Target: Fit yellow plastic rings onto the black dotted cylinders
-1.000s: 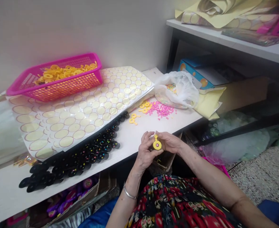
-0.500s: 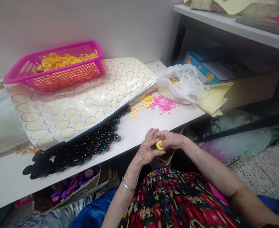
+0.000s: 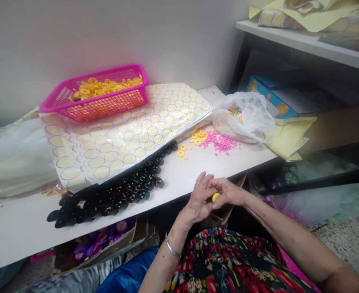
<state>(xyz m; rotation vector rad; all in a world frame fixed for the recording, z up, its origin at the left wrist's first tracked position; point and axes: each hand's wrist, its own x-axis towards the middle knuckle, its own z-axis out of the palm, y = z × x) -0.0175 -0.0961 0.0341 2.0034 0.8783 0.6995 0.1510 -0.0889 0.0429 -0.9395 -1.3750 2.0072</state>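
Both hands meet just off the front edge of the white table. Between their fingertips is a small round yellow piece [image 3: 216,197], partly covered by the fingers. My left hand [image 3: 200,199] grips it from the left with thumb and fingers, and my right hand [image 3: 228,192] pinches it from the right. On the table ahead lie loose pink beads [image 3: 220,142] and a few yellow ring-shaped pieces with short stems [image 3: 182,151]. Many small black cups [image 3: 127,191] with coloured bits inside stand in rows to the left.
A pink basket [image 3: 103,108] of yellow rings rests on sticker sheets [image 3: 118,156] toward the wall. A clear plastic bag [image 3: 252,118] of coloured beads is at the right, near a yellow packet [image 3: 289,138]. Under the table sits a carton [image 3: 130,238] with purple items.
The yellow piece has turned and shows less of its face between my fingers. The view has shifted, so the table things appear farther right and slightly lower.
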